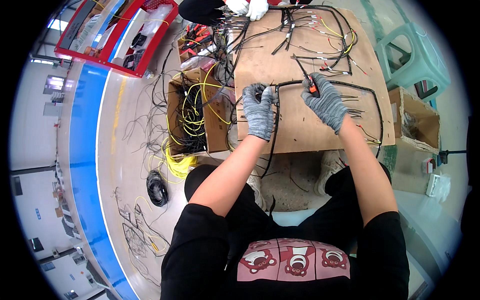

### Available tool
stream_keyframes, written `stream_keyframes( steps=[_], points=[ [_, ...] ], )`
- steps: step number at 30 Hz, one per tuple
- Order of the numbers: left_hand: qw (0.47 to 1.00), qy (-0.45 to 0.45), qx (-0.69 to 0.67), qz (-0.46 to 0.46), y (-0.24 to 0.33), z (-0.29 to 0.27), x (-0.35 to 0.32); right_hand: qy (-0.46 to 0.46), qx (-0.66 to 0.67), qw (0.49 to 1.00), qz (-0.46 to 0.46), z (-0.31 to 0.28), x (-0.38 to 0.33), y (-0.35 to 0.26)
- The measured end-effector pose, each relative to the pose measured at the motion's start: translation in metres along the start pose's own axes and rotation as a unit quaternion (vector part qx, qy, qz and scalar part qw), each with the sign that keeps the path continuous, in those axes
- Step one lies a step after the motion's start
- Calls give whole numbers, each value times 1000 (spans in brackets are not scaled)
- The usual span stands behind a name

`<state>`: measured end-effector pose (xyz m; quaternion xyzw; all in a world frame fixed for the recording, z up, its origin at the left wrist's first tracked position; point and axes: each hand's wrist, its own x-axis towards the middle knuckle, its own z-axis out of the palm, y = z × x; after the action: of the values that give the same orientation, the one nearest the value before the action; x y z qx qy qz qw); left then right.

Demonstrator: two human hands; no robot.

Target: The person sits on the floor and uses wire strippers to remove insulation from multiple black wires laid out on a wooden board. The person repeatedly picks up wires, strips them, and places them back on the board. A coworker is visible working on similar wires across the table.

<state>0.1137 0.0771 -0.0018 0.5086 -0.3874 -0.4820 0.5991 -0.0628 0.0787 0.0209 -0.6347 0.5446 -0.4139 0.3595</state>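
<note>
1. Head view: left hand (259,109), in a grey knit glove, grip closed around the black wire harness (327,83) at its left bend, over the wooden board surface (300,135).
2. Right hand (325,101), also grey-gloved, grip closed on a small tool with red-orange handles (313,89), held against the same harness just right of the left hand.
3. Harness runs from the hands as a loop across the board to its right edge, then curves down; one black strand hangs off the near edge between the person's knees.
4. Far end of board: a second harness with yellow and black wires (330,35); another person's white-gloved hands (248,7) touch it at the far-left corner.
5. Left of board, on the floor: open cardboard box (192,117) full of yellow and black wires, close against the board edge; coil of black cable (156,188) nearer the person.
6. Right: second cardboard box (415,120) and green plastic stool (412,55). Far left: red rack (117,35).
</note>
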Motion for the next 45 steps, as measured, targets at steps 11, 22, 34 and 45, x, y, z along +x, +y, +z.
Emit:
stream_keyframes(
  steps=[11,22,34,45],
  points=[
    [995,-69,-65,-33,4,8,-7,43,29,999,-11,17,2,11],
    [987,-145,59,-44,5,20,-14,83,-68,993,-46,18,7,-17],
    [986,-131,58,-90,8,11,2,-88,-370,924,44,-2,-3,-25],
    [983,-132,75,-102,14,10,-2,-84,-441,893,23,0,-6,-35]
  ],
)
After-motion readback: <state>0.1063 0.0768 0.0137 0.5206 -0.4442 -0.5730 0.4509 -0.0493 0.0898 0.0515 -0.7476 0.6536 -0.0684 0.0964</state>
